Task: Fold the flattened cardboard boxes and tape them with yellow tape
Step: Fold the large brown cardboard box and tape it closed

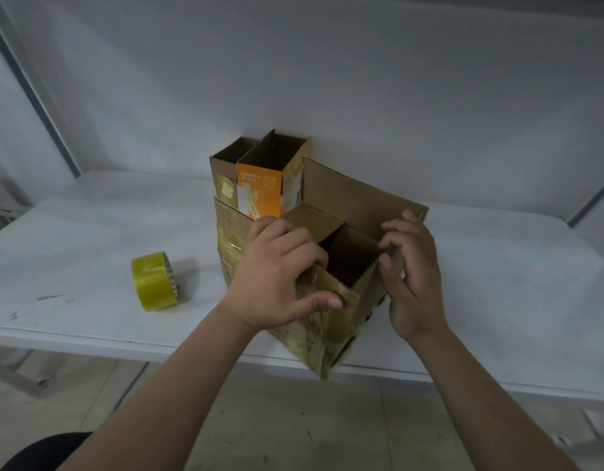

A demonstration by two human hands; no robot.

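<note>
At the surface's (90,239) near edge, the left hand (280,273) is gripping the cardboard box (331,317), fingers (294,239) curled over its rim. The right hand (412,277) is pinching the right flap (394,254). Top flaps are standing unfolded, untaped. The yellow tape roll (154,282) is lying to the left. An orange box (260,188) and a brown box (222,175) are standing open-topped behind.

Bare packing/work room: scuffed white worktop (90,232) on metal frame (18,372), blank white wall (328,79), tiled floor (294,419).

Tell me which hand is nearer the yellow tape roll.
Left. The left hand grips the front-left wall of the cardboard box, just right of the tape roll; the right hand pinches its right edge, farther away.
</note>
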